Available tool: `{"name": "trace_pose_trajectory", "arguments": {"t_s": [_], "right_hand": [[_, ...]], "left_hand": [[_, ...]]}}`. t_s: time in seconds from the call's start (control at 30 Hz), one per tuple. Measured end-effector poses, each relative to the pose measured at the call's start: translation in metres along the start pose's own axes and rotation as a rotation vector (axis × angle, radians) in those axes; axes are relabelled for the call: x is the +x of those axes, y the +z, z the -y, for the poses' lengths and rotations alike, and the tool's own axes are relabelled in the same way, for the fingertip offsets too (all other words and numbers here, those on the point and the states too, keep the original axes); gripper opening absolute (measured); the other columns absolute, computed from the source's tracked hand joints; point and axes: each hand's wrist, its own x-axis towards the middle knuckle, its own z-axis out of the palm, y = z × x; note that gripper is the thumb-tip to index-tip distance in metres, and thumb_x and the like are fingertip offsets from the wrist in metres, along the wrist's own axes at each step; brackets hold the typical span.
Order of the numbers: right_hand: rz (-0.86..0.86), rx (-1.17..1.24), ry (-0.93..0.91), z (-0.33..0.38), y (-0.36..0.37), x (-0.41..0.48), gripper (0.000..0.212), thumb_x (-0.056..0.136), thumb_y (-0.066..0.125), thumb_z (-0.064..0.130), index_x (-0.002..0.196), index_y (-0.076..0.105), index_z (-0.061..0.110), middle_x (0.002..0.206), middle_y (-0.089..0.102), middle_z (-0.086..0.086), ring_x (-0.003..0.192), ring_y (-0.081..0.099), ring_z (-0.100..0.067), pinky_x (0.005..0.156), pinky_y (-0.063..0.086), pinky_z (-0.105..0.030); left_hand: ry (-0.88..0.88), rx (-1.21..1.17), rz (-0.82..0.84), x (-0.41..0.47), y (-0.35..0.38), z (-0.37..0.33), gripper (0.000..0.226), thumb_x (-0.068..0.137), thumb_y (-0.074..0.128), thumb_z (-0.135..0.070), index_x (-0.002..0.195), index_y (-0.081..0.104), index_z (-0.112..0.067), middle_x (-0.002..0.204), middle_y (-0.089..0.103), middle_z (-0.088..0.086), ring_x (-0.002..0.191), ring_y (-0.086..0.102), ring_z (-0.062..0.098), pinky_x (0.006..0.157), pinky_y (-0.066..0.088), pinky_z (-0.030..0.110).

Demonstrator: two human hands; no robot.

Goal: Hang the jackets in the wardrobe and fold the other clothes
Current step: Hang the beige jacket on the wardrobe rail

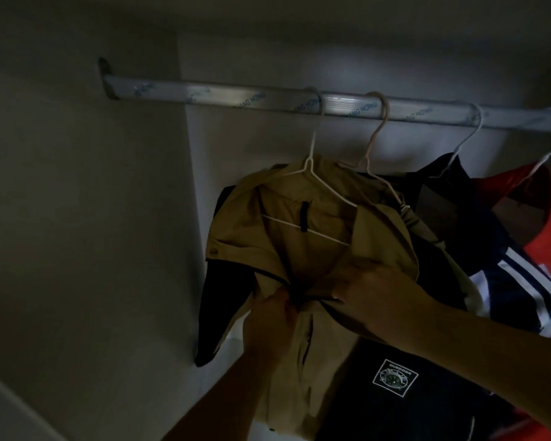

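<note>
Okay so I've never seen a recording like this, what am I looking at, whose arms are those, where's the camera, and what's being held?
There is no machine here. One camera is worn on a person's head and looks forward into a dim wardrobe, so the two bare arms coming up from the bottom are that person's own. A silver metal rail crosses the top. From it hangs a tan jacket on a white wire hanger. The left hand and the right hand each grip the jacket's front edges where they meet. To the right hang a navy jacket with white stripes, a red garment and a black garment with a square white logo.
</note>
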Motion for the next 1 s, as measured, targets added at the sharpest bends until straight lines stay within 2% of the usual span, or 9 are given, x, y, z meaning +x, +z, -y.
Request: {"name": "trace_pose_trajectory", "arguments": {"t_s": [0.13, 0.2, 0.27, 0.37, 0.5, 0.57, 0.67, 0.83, 1.0], "right_hand": [[0.001, -0.002, 0.022, -0.003, 0.000, 0.000, 0.034, 0.096, 0.037, 0.014, 0.123, 0.057, 0.021, 0.129, 0.051, -0.003, 0.121, 0.046, -0.023, 0.092, 0.043, -0.032], [-0.018, 0.008, 0.069, -0.001, 0.003, 0.002, 0.032, 0.095, 0.038, 0.011, 0.119, 0.059, 0.019, 0.126, 0.054, -0.005, 0.119, 0.048, -0.024, 0.090, 0.046, -0.034], [-0.046, -0.028, 0.108, 0.004, 0.004, 0.006, 0.030, 0.095, 0.039, 0.013, 0.117, 0.060, 0.018, 0.127, 0.052, -0.006, 0.119, 0.047, -0.027, 0.089, 0.047, -0.036], [-0.133, -0.087, 0.082, 0.020, 0.014, 0.016, 0.031, 0.092, 0.050, 0.021, 0.121, 0.057, 0.018, 0.132, 0.044, -0.009, 0.126, 0.035, -0.029, 0.102, 0.031, -0.041], [-0.259, -0.048, -0.060, 0.043, 0.018, 0.034, 0.035, 0.055, 0.082, 0.033, 0.088, 0.070, 0.031, 0.090, 0.064, 0.004, 0.086, 0.062, -0.014, 0.078, 0.048, -0.027], [-0.230, 0.050, -0.129, 0.053, 0.014, 0.046, 0.028, 0.069, 0.076, 0.032, 0.097, 0.070, 0.033, 0.093, 0.064, 0.005, 0.087, 0.061, -0.013, 0.080, 0.045, -0.026], [-0.147, 0.198, -0.209, 0.059, 0.017, 0.074, 0.032, 0.097, 0.044, 0.027, 0.127, 0.056, 0.027, 0.118, 0.054, -0.002, 0.110, 0.052, -0.020, 0.089, 0.036, -0.030], [-0.175, 0.165, -0.324, 0.064, 0.018, 0.096, 0.029, 0.098, 0.043, 0.030, 0.120, 0.060, 0.023, 0.117, 0.053, 0.001, 0.104, 0.057, -0.019, 0.078, 0.046, -0.030], [-0.174, 0.221, -0.369, 0.058, 0.021, 0.097, 0.027, 0.096, 0.046, 0.031, 0.115, 0.062, 0.019, 0.115, 0.058, 0.001, 0.101, 0.057, -0.018, 0.072, 0.036, -0.026]], "left_hand": [[0.000, -0.130, 0.199, 0.000, -0.002, 0.005, 0.032, 0.101, 0.039, -0.015, 0.126, 0.053, -0.001, 0.119, 0.061, 0.016, 0.110, 0.056, 0.025, 0.076, 0.036, 0.025], [0.022, -0.249, 0.187, -0.003, -0.006, 0.011, 0.021, 0.099, 0.045, -0.015, 0.101, 0.063, -0.004, 0.098, 0.065, 0.008, 0.096, 0.059, 0.021, 0.072, 0.035, 0.022], [-0.030, -0.351, 0.112, -0.011, -0.011, 0.013, 0.027, 0.096, 0.050, -0.015, 0.069, 0.052, -0.020, 0.069, 0.054, -0.006, 0.076, 0.054, 0.015, 0.068, 0.034, 0.023], [-0.090, -0.420, 0.151, -0.020, -0.015, 0.024, 0.032, 0.096, 0.049, -0.014, 0.065, 0.046, -0.019, 0.066, 0.051, 0.007, 0.068, 0.048, 0.017, 0.068, 0.038, 0.029], [-0.141, -0.535, 0.212, -0.030, -0.027, 0.037, 0.034, 0.097, 0.049, -0.015, 0.063, 0.044, -0.015, 0.065, 0.047, 0.010, 0.063, 0.043, 0.018, 0.063, 0.035, 0.034], [-0.201, -0.591, 0.192, -0.035, -0.031, 0.041, 0.036, 0.096, 0.050, -0.017, 0.061, 0.046, -0.015, 0.060, 0.048, 0.004, 0.059, 0.043, 0.018, 0.062, 0.035, 0.033], [-0.246, -0.628, 0.171, -0.038, -0.039, 0.044, 0.036, 0.096, 0.050, -0.019, 0.059, 0.050, -0.014, 0.054, 0.049, 0.000, 0.052, 0.044, 0.014, 0.057, 0.037, 0.031], [-0.181, -0.645, 0.111, -0.044, -0.050, 0.044, 0.038, 0.095, 0.050, -0.016, 0.060, 0.048, -0.002, 0.052, 0.045, 0.008, 0.051, 0.041, 0.019, 0.055, 0.035, 0.032], [-0.175, -0.709, 0.046, -0.050, -0.052, 0.040, 0.034, 0.094, 0.047, -0.006, 0.060, 0.046, -0.005, 0.052, 0.043, 0.005, 0.047, 0.038, 0.013, 0.052, 0.033, 0.030]]}}
